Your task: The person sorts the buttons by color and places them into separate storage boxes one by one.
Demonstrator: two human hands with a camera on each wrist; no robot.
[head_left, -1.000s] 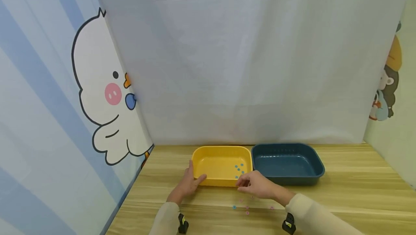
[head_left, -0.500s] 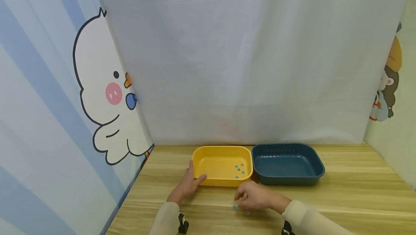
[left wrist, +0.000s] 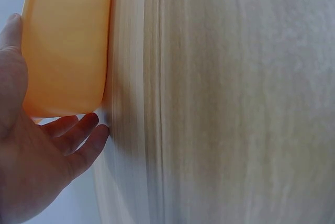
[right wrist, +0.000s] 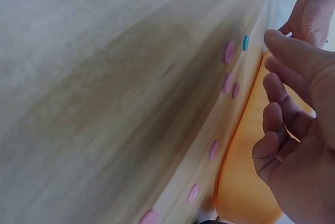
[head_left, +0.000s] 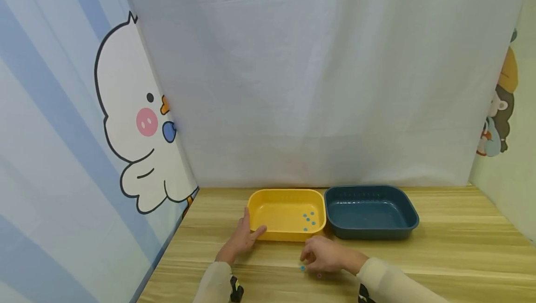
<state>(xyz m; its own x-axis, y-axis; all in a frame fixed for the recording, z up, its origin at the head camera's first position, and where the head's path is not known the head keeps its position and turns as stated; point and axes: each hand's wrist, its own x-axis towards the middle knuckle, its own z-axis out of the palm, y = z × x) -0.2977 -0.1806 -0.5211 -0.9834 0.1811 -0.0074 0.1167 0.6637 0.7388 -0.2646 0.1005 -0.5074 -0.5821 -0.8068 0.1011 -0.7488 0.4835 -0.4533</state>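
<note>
My left hand holds the front-left corner of a yellow tray, its thumb on the front rim and the fingers along the side. In the left wrist view those fingers reach behind the tray's end wall. My right hand is low over the table before the tray, fingers loosely bent. The right wrist view shows nothing between its thumb and index finger. Just beyond the fingertips lies a small blue button-like disc. Several pink discs lie on the table nearby; the hand hides most in the head view.
Several blue discs lie in the yellow tray's right part. A dark blue tray stands against its right side. Behind the wooden table hangs a grey-white curtain.
My right hand has come from the yellow tray's front rim down toward the table beside the blue disc. The left hand and both trays stay in place.
</note>
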